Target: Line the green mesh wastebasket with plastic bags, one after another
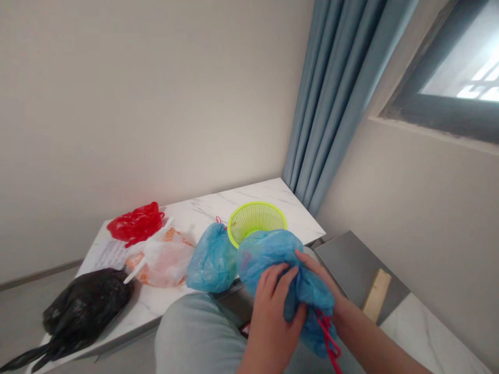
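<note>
A blue plastic bag with red drawstrings is held over my lap. My left hand has its fingers curled on the gathered part of the bag. From the right side, my right hand wraps round the same bag, its fingers partly hidden behind the plastic. The bag's contents do not show. Just beyond it stands a yellow-green mesh basket, partly covered by the bag. To the left, a second filled blue bag with a red drawstring sits on the table.
The white marble-patterned table also bears a red bag, a white and orange bag and a tied black bag at its left end. On the right, a wooden block lies on a grey panel. A blue curtain hangs behind.
</note>
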{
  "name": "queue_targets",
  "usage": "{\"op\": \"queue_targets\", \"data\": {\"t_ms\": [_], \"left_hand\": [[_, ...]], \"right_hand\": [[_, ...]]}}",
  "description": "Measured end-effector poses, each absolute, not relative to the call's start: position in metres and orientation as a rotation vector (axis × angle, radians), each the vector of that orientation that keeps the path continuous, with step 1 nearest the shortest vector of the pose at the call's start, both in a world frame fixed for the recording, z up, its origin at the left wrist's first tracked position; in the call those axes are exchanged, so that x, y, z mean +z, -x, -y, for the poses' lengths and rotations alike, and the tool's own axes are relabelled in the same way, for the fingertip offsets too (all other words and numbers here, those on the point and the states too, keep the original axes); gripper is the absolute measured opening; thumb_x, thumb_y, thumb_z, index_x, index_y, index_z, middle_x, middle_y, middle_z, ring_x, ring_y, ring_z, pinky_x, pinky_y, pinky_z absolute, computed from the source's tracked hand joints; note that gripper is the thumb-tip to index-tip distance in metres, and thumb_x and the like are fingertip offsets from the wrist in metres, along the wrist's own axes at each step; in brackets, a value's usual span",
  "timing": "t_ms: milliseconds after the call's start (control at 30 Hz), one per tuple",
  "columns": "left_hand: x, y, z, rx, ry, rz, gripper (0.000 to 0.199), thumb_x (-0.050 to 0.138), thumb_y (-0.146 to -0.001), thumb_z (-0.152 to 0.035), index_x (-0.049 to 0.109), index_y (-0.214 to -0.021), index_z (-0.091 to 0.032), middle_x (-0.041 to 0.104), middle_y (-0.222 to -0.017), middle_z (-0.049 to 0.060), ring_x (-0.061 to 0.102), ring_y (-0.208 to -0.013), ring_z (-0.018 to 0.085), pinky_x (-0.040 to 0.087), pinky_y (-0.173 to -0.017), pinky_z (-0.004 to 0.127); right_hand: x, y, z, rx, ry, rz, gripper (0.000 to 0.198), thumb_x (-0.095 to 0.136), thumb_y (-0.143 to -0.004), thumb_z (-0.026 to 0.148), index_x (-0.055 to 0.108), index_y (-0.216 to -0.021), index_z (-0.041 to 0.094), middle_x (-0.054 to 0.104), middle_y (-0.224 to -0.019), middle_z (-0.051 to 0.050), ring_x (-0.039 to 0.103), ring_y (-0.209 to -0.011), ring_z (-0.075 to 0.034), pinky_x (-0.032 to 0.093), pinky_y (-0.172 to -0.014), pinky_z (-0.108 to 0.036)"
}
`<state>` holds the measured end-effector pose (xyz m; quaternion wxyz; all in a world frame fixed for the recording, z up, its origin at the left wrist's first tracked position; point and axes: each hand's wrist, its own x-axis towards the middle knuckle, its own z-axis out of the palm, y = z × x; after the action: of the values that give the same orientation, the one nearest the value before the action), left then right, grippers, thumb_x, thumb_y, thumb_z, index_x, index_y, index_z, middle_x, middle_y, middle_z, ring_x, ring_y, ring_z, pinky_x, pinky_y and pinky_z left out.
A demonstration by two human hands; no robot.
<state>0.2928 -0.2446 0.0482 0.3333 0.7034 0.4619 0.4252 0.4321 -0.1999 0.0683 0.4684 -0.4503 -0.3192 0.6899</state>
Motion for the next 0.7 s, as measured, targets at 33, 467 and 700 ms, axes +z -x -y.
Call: {"op": "queue_targets", "data": {"t_ms": [33,467,700], "left_hand": [[0.047,-0.292,0.246,1.074,-1.885,-1.241,0.056,0.066,-0.080,-0.013,0.060,-0.133,-0.028,0.059,-0.136,0.008,0.051,-0.128,0.029,0.038,-0.111,0.049],[0.043,-0.248,0.253,1.130,-1.452,-1.756,0.028,0.060,-0.088,-0.045,0.067,-0.097,-0.020,0.072,-0.076,0.003,0.066,-0.064,0.018,0.048,-0.058,0.024],[0.050,-0.259,0.254,1.087,-1.544,-1.508,0.016,0.061,-0.086,-0.030,0.067,-0.098,-0.021,0.072,-0.085,0.001,0.067,-0.075,0.018,0.049,-0.067,0.024]], "right_hand": [[0.069,-0.429,0.203,1.759,1.057,0.723,0.047,0.060,-0.082,0.062,0.072,-0.090,0.018,0.075,-0.088,-0.009,0.070,-0.096,-0.025,0.056,-0.090,-0.037],[0.057,-0.445,0.224,1.484,1.060,1.248,0.024,0.068,-0.087,0.042,0.060,-0.094,0.021,0.062,-0.089,-0.001,0.057,-0.081,-0.015,0.045,-0.071,-0.026],[0.072,-0.432,0.238,1.592,1.007,1.462,0.031,0.073,-0.082,0.028,0.066,-0.112,0.023,0.069,-0.101,-0.003,0.062,-0.089,-0.019,0.048,-0.079,-0.030]]}}
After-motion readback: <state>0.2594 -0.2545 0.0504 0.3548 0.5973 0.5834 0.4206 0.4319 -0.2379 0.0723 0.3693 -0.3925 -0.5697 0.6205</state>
